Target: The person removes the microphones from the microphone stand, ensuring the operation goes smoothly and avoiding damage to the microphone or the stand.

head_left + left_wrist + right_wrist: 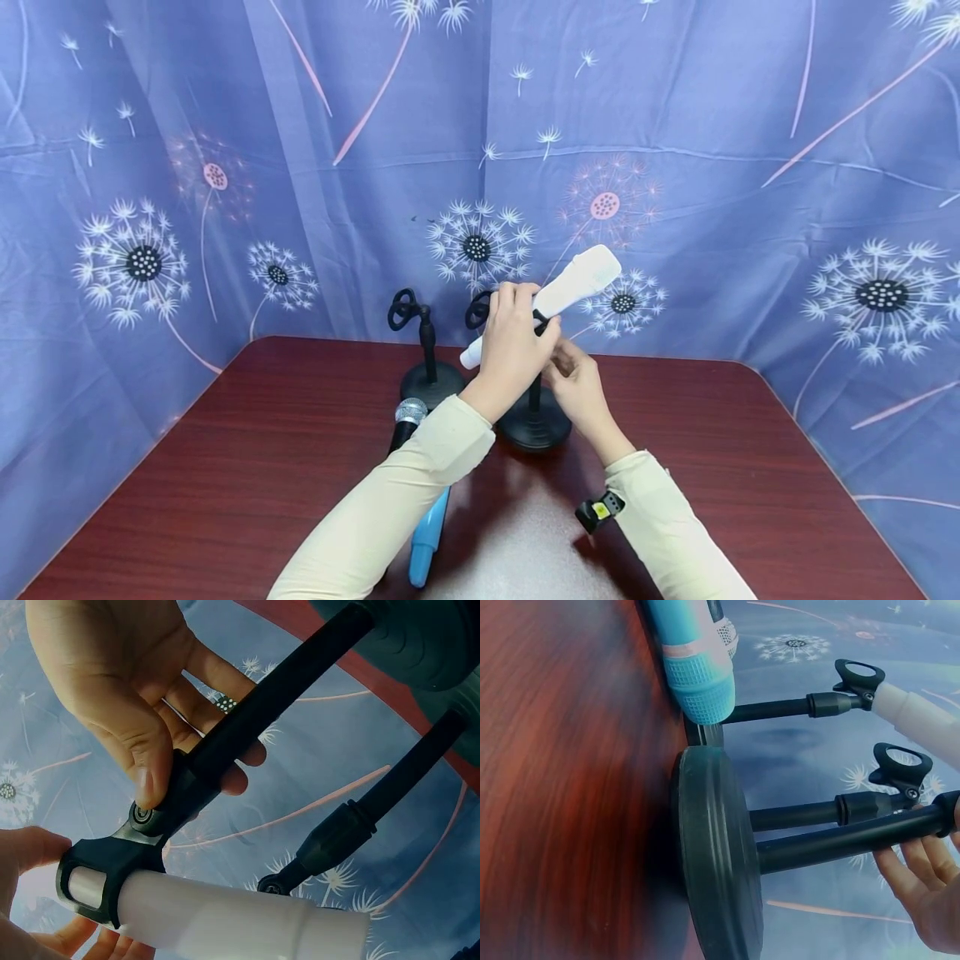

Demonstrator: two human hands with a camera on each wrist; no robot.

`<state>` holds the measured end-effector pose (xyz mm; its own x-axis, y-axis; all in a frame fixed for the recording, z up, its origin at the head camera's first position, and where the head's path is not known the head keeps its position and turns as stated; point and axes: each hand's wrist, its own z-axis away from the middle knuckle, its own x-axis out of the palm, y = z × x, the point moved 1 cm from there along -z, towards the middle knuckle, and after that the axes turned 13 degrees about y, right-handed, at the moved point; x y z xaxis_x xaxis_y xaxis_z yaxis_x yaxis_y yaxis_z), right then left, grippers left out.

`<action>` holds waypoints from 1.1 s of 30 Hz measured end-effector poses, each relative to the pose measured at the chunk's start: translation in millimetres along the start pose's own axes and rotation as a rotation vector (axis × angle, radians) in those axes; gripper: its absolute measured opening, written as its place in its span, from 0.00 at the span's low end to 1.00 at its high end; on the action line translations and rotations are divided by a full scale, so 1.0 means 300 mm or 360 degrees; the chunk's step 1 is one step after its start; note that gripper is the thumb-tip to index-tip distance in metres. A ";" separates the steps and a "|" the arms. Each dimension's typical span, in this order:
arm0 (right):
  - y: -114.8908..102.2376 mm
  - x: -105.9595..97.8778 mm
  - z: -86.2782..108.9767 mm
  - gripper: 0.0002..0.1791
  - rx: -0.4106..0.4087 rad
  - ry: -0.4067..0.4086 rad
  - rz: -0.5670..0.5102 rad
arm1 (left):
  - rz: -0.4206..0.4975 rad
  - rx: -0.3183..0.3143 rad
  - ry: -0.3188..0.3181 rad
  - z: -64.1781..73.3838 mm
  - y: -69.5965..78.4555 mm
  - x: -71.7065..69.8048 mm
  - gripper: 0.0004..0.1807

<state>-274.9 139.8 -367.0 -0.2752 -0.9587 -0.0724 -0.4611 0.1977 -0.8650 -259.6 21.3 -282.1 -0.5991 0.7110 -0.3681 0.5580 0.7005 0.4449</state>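
Observation:
My left hand grips a white microphone, which lies slanted in the clip of the front black microphone stand. With thumb and fingers, my right hand holds that stand's upper pole, just below the clip joint, best seen in the left wrist view. The left wrist view also shows part of my left hand at the clip. Two more stands stand behind; the far-left one has a bare clip, as does the middle one, whose base is hidden in the head view.
A blue microphone and a black microphone with a silver head lie on the dark red table, partly under my left sleeve. A patterned blue curtain hangs behind the table. A wrist device sits at my right cuff.

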 end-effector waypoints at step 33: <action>-0.124 -0.007 0.032 0.08 0.0047 -0.0117 0.0038 | -0.0243 0.0215 0.0028 -0.009 -0.013 -0.015 0.18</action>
<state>-249.1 132.4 -339.3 -0.2227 -0.9664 -0.1286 -0.4296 0.2157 -0.8769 -260.5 15.3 -280.0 -0.6918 0.5957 -0.4081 0.5313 0.8027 0.2709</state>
